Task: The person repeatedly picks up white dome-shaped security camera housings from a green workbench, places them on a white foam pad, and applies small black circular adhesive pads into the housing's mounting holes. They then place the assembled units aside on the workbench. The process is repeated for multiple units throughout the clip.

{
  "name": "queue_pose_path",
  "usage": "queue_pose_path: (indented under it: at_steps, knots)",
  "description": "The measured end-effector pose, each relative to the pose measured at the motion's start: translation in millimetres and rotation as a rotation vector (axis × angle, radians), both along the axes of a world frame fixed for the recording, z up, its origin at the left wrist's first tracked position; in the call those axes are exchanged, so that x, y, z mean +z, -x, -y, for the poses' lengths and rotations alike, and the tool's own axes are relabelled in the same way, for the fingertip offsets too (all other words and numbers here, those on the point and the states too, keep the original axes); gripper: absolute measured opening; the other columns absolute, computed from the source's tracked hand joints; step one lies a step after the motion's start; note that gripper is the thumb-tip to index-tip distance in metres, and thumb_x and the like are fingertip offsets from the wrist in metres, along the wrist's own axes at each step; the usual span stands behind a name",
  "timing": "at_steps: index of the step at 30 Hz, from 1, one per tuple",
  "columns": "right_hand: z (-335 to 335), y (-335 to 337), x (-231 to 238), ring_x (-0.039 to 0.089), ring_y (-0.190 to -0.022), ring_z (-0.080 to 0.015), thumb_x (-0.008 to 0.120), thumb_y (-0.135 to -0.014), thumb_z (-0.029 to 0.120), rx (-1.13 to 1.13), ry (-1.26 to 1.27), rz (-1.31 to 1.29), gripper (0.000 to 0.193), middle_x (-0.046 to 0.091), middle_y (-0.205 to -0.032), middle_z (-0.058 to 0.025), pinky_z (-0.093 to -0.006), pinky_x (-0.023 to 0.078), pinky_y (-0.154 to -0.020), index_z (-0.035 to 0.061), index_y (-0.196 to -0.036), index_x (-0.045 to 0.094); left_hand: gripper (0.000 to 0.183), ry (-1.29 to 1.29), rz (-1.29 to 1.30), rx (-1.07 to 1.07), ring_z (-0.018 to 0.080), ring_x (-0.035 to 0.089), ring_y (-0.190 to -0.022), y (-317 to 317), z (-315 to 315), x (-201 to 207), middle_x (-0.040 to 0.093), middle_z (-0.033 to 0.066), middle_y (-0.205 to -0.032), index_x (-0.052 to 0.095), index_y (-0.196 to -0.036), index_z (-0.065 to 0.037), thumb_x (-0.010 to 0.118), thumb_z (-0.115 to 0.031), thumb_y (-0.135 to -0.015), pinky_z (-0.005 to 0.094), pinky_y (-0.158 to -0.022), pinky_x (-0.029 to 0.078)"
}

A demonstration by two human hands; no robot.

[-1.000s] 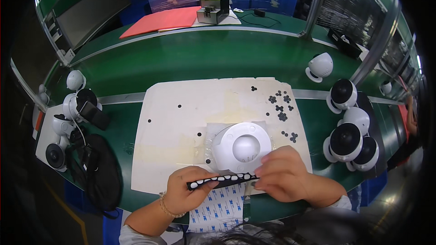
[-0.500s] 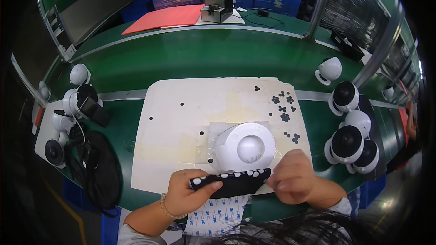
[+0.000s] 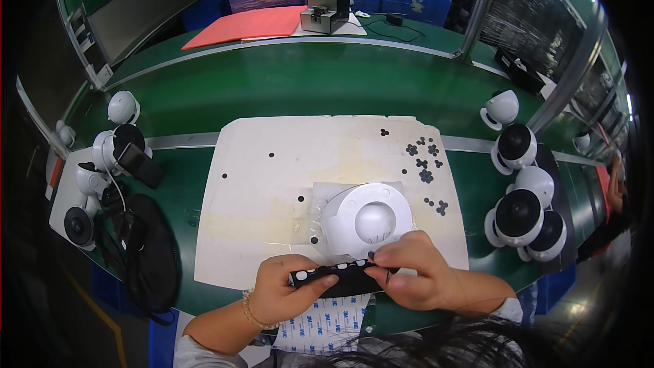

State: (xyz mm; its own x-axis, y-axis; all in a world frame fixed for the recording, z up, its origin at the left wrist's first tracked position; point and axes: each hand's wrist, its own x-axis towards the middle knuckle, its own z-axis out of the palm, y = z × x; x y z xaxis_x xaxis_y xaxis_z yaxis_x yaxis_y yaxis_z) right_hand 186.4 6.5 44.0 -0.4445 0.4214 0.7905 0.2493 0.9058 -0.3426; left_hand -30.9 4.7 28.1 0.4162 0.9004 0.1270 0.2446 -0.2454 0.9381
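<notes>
My left hand (image 3: 276, 291) is closed on one end of a black strip (image 3: 344, 285) with a row of white round spots along its upper edge. At the strip's other end, my right hand (image 3: 417, 274) has thumb and index finger together, with a small dark round pad (image 3: 371, 255) at the fingertips. Just beyond the strip, a white rounded camera-like device (image 3: 337, 225) lies with its ring-shaped base facing up on a translucent sheet. A white backing sheet with blue print (image 3: 320, 327) lies below my left hand.
The device rests on a pale board (image 3: 252, 211) dotted with several small black pads (image 3: 426, 176). White devices with black fronts stand at the right (image 3: 519, 217) and left (image 3: 80, 225). A black bag (image 3: 153, 259) with cables lies at left. A metal box (image 3: 325, 13) stands on the rear shelf.
My right hand has moved left and in to the strip's upper edge, and a small dark pad now shows at its fingertips. My left hand keeps hold of the strip.
</notes>
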Motion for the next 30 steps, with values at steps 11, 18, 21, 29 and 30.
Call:
queue_pose_path:
  at_steps: [11, 18, 21, 29, 30]
  knots:
    - [-9, -13, 0, 0.056, -0.075, -0.0190, 0.057, -0.068, -0.013, -0.201, 0.025, -0.154, 0.072, 0.053, -0.095, -0.0117, -0.0267, 0.041, -0.063, 0.0126, -0.129, 0.027, 0.019, -0.448, 0.040, 0.032, 0.0152, 0.060, -0.070, -7, 0, -8, 0.056, 0.0167, -0.105, 0.062, -0.079, 0.000, 0.069, 0.003, -0.062, 0.0274, -0.064, 0.049]
    - [-32, -22, 6, 0.051, -0.081, -0.0117, 0.047, -0.078, -0.011, -0.080, 0.551, -0.332, 0.070, 0.035, -0.116, -0.0165, -0.0221, 0.039, -0.068, 0.0071, -0.135, 0.010, 0.030, -0.590, -0.170, -0.175, 0.0188, 0.056, -0.057, -5, -5, -12, 0.052, 0.0138, -0.119, 0.063, -0.085, -0.005, 0.067, -0.003, -0.056, 0.0268, -0.054, 0.046]
    - [-32, -24, 5, 0.051, -0.081, -0.0115, 0.047, -0.079, -0.010, -0.059, 0.605, -0.336, 0.069, 0.036, -0.115, -0.0159, -0.0223, 0.040, -0.069, 0.0074, -0.134, 0.011, 0.031, -0.682, -0.181, -0.190, 0.0175, 0.054, -0.054, -7, -2, -19, 0.053, 0.0108, -0.119, 0.063, -0.086, -0.007, 0.066, -0.005, -0.055, 0.0267, -0.051, 0.044]
    - [-33, -28, 0, 0.052, -0.081, -0.0116, 0.048, -0.079, -0.008, -0.046, 0.562, -0.294, 0.068, 0.039, -0.112, -0.0145, -0.0267, 0.040, -0.074, 0.0080, -0.134, 0.012, 0.036, -0.648, -0.178, -0.201, 0.0191, 0.058, -0.058, -7, -2, -18, 0.053, 0.0135, -0.118, 0.061, -0.088, -0.007, 0.066, -0.002, -0.052, 0.0279, -0.051, 0.043]
    - [-33, -27, 0, 0.052, -0.081, -0.0115, 0.048, -0.079, -0.008, -0.050, 0.558, -0.290, 0.068, 0.039, -0.112, -0.0145, -0.0265, 0.039, -0.074, 0.0080, -0.134, 0.012, 0.037, -0.647, -0.176, -0.201, 0.0191, 0.058, -0.058, -7, -3, -19, 0.053, 0.0136, -0.118, 0.061, -0.088, -0.007, 0.066, -0.002, -0.052, 0.0279, -0.051, 0.043]
